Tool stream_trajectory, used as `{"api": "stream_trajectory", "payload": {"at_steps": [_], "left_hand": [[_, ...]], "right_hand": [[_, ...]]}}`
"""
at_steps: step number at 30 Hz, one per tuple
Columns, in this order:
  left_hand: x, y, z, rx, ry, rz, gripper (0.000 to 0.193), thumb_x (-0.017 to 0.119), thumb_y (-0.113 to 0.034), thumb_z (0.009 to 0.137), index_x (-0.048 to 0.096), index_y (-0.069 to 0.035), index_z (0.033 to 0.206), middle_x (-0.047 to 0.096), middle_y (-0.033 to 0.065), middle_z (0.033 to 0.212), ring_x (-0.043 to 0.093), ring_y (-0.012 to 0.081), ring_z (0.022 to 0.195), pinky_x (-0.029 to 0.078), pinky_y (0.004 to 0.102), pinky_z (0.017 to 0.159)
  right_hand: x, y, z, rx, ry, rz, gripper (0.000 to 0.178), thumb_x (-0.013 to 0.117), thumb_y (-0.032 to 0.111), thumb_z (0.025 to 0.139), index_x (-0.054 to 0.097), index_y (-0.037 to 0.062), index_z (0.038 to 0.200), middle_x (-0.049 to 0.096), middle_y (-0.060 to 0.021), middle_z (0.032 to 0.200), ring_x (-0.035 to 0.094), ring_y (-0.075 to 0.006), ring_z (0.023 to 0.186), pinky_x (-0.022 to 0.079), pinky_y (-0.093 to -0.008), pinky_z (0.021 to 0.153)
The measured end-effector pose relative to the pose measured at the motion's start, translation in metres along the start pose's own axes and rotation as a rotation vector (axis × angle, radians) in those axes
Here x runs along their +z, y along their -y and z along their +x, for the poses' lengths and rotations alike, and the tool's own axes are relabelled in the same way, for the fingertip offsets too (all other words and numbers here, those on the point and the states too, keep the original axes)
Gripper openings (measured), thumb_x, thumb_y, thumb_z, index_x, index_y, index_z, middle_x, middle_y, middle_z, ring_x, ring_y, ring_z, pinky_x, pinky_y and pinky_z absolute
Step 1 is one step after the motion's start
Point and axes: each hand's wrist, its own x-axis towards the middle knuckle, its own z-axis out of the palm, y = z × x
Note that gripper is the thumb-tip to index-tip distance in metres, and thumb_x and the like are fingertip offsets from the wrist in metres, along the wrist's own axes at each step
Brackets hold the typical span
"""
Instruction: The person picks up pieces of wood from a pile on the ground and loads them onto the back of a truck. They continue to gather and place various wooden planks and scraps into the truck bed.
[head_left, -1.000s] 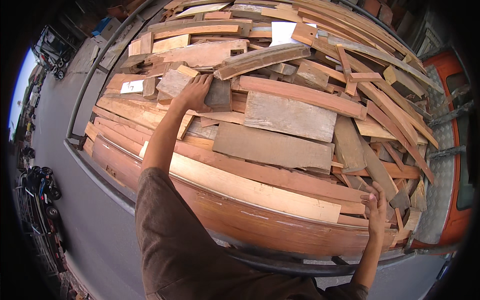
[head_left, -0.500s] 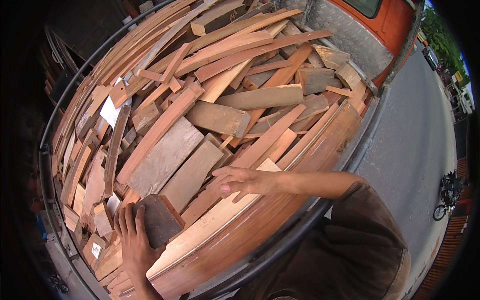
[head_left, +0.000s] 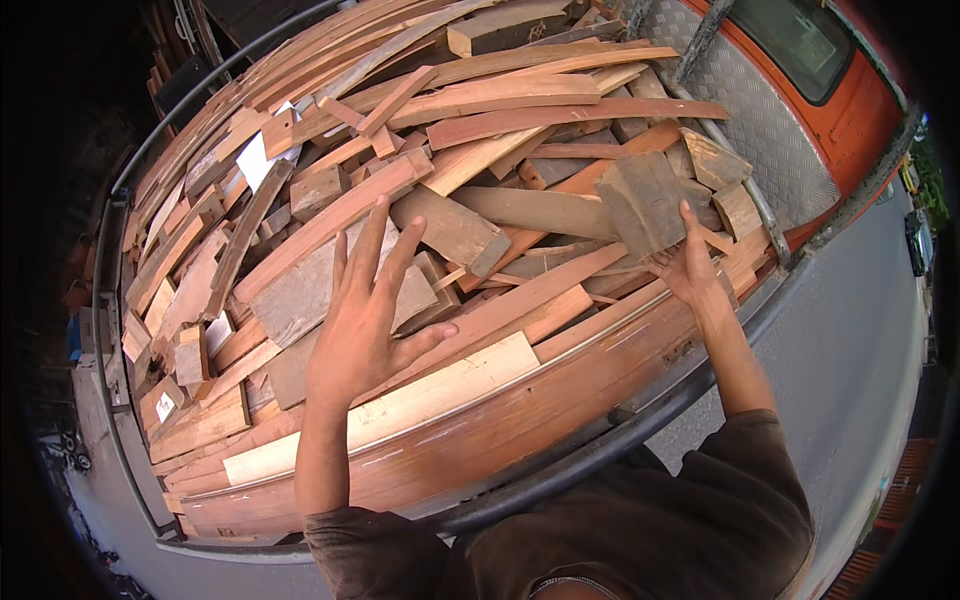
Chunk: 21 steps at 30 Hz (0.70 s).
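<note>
My right hand [head_left: 690, 265] grips a short, weathered grey-brown wood block [head_left: 642, 205] by its lower right edge. The block is over the right part of the pile, and its broad face shows. With fingers spread and nothing in it, my left hand [head_left: 358, 310] is raised over the middle of the pile. Behind that hand lies a wide grey board [head_left: 285, 305], partly hidden by it. A pale plank [head_left: 480, 380] lies along the near edge, on my left hand's right.
Loose offcuts and long reddish strips [head_left: 520, 95] fill a truck bed. A dark metal rail [head_left: 640, 420] runs along its near side. Far right stand the orange cab [head_left: 870, 150] and a patterned metal panel [head_left: 740, 110]; grey road [head_left: 830, 360] lies beyond.
The wood block has gone from my left hand at the lower left to my right hand at the right. My left hand has let go and risen. The view has shifted.
</note>
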Motion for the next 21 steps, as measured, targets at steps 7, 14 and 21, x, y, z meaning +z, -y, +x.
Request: {"api": "stream_trajectory", "payload": {"at_steps": [7,14,21], "left_hand": [[-0.037,0.084,-0.146,-0.525,-0.019,0.002,0.088,0.079,-0.031,0.081,0.035,-0.008,0.153,0.025,0.0212,0.161,0.031,0.0407,0.146,0.035,0.0508,0.115],[-0.032,0.055,-0.187,-0.638,0.067,-0.068,0.082,0.076,-0.038,0.084,0.039,-0.006,0.15,0.03,0.0216,0.16,0.032,0.0407,0.146,0.033,0.05,0.116],[-0.025,0.023,-0.198,-0.646,0.016,-0.214,0.078,0.076,-0.039,0.085,0.044,-0.003,0.146,0.034,0.0238,0.157,0.033,0.0411,0.146,0.032,0.0499,0.116]], "right_hand": [[-0.039,-0.019,0.109,-0.384,-0.284,-0.9,0.106,0.067,0.069,0.081,0.032,-0.0037,0.149,0.042,-0.0276,0.144,0.047,-0.0396,0.129,0.041,-0.0491,0.109],[0.018,-0.045,0.121,-0.855,0.12,-2.079,0.098,0.066,0.068,0.081,0.044,-0.0073,0.139,0.052,-0.0228,0.136,0.051,-0.0392,0.125,0.041,-0.0519,0.103],[0.053,0.003,0.136,-0.754,0.316,-2.167,0.087,0.064,0.064,0.085,0.05,-0.0095,0.13,0.062,-0.0258,0.118,0.06,-0.039,0.114,0.045,-0.0457,0.098]]}}
